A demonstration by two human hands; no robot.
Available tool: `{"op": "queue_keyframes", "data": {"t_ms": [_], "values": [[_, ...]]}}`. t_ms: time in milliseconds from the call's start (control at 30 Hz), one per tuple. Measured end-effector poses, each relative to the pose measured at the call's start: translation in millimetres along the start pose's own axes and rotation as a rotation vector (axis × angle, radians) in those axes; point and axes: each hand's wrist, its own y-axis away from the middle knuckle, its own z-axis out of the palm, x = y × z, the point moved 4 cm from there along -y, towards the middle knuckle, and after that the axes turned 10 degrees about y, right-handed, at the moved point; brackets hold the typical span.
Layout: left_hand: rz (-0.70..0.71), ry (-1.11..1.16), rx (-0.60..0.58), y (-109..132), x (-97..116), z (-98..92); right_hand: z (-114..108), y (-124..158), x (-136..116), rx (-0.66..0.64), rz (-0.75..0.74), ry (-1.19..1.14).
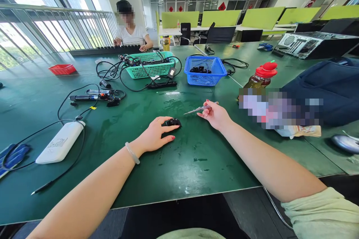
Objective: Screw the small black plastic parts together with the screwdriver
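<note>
A small black part with a glossy top [174, 121] rests on the green table. My left hand [153, 134] is laid over its left end, its fingers on both sides and holding it to the tabletop, with the thumb stretched out below. In my right hand [215, 115], slim metal tweezers [196, 109] are pinched between the fingers. Their tips point left, a short way from the black part and apart from it.
Beyond my hands stand a blue basket [206, 78] of black parts and a green basket [148, 70] with cables. At left lie a white power bank [60, 143] and a cabled device [92, 97]. A red-lidded bottle [262, 76] is at right. Another person [131, 31] sits across.
</note>
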Motion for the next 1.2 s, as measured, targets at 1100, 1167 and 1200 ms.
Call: {"op": "queue_keyframes", "data": {"t_ms": [1100, 1167, 1200], "values": [[-0.036, -0.006, -0.037, 1.3, -0.5, 2.8, -2.1, 0.7, 3.4, 0.007, -0.008, 0.030], [-0.041, -0.001, -0.039, 1.2, -0.6, 2.8, -2.0, 0.8, 3.1, 0.004, -0.009, 0.028], [-0.040, 0.000, -0.038, 1.2, -0.5, 2.7, -1.9, 0.9, 3.0, 0.004, -0.008, 0.026]]}}
